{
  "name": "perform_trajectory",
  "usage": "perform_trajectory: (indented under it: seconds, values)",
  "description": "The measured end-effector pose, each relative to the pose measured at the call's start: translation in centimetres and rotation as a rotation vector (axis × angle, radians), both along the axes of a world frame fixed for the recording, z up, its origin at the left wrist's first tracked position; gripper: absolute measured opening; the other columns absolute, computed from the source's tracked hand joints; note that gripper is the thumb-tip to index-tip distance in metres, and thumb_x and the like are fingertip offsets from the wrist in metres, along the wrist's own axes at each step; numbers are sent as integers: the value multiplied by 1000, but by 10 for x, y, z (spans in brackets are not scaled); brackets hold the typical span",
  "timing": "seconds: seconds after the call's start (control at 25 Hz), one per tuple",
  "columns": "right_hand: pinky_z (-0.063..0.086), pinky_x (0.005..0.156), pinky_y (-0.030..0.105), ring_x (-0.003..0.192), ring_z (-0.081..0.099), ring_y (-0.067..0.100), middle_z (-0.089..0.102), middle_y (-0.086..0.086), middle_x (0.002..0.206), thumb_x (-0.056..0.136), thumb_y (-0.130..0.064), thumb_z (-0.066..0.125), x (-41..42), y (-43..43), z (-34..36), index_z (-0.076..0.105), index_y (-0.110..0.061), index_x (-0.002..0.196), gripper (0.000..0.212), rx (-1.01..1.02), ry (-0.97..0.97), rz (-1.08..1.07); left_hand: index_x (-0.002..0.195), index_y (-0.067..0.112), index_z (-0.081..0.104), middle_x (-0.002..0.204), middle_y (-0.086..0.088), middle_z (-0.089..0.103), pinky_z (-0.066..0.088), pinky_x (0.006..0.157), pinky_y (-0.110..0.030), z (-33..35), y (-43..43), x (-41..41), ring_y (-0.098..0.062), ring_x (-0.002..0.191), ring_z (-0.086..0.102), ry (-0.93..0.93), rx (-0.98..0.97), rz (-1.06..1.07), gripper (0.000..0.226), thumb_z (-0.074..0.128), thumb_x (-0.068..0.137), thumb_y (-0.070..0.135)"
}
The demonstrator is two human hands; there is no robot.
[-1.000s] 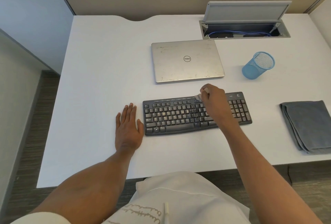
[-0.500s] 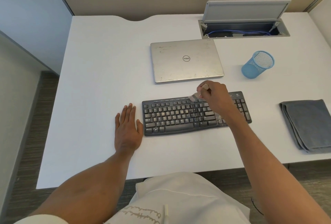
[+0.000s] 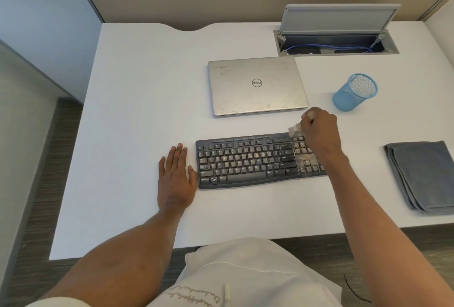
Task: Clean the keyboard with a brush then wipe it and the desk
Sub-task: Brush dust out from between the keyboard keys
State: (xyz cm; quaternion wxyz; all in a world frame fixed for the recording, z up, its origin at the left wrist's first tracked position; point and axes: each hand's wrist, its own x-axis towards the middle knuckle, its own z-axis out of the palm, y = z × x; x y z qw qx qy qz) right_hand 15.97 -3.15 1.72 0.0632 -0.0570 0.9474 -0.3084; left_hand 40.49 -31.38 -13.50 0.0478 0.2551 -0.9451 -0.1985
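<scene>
A black keyboard [image 3: 245,159] lies on the white desk [image 3: 137,115], with pale dust over the keys right of the main block. My right hand [image 3: 319,132] grips a small pale brush [image 3: 294,130], its bristles at the keyboard's top edge near the right side; my wrist hides the number pad. Flat on the desk, my left hand [image 3: 175,179] rests with straight fingers against the keyboard's left end. A folded grey cloth [image 3: 422,176] lies at the desk's right.
A closed silver laptop [image 3: 256,85] sits behind the keyboard. A blue mesh cup [image 3: 353,91] stands to its right. An open cable hatch [image 3: 336,41] with its lid raised is at the back right. The desk's front edge runs just above my lap.
My right hand has moved the brush to the right along the keyboard's top edge, uncovering dusty keys. The left hand has stayed put.
</scene>
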Motion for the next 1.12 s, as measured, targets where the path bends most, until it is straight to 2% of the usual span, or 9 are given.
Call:
perform_trajectory:
  seconds: [0.12,0.24,0.4,0.48,0.56,0.68,0.84,1.0,1.12]
  values:
    - [52,50,25,65,64,18,70,-2,80,103,-13,48,19,-26,4,66,-12,96,20,-111,-43,105,166,15,33,176,3,24,1,134,-39,0,0,1,-12,164,11,-8,-1,3,66,25,104,37]
    - [62,67,44,78,73,25,72,2,85,104,-16,50,26,-35,-10,68,-14,100,18,-115,-112,143,166,15,33,176,3,24,1,134,-38,0,0,1,-11,164,11,-9,3,3,65,25,104,37]
    - [56,62,27,68,67,15,71,-2,78,103,-13,46,19,-10,-8,63,-14,95,19,-104,-57,35,166,15,31,176,4,23,2,134,-39,0,0,1,-10,164,10,-18,7,5,66,24,104,38]
    - [42,54,15,65,57,5,65,-7,72,103,-9,45,17,4,-3,61,-10,93,19,-43,-14,-17,166,15,31,176,4,23,1,134,-39,0,0,0,-10,164,9,-20,10,5,66,24,104,38]
    - [36,54,17,66,56,5,59,-8,70,103,-7,44,19,8,-2,60,-6,90,21,-40,44,-28,166,15,31,176,4,23,1,134,-39,0,0,0,-10,164,9,-19,14,6,66,24,104,37]
    - [40,61,14,73,57,4,63,2,81,103,-8,45,33,-1,-8,61,-4,91,21,-132,81,10,166,15,32,176,3,23,2,134,-39,1,0,0,-11,164,10,-14,18,6,65,25,105,37]
    - [47,65,36,77,59,21,64,4,83,103,-13,46,45,-3,-27,61,-10,90,20,-89,43,72,166,14,33,175,3,24,1,134,-39,2,1,0,-11,163,12,-12,11,6,65,26,105,37]
    - [37,55,25,63,51,8,59,-1,72,103,-9,43,41,1,-19,58,-5,85,24,-78,-6,39,166,15,32,176,4,23,1,134,-38,1,0,1,-11,164,10,-14,8,4,66,24,104,38]
    - [40,59,26,67,52,4,61,3,78,104,-11,43,42,-5,-13,58,-5,87,23,-145,57,45,166,15,32,176,3,24,0,134,-37,0,0,0,-11,164,11,-8,17,3,66,25,104,38]
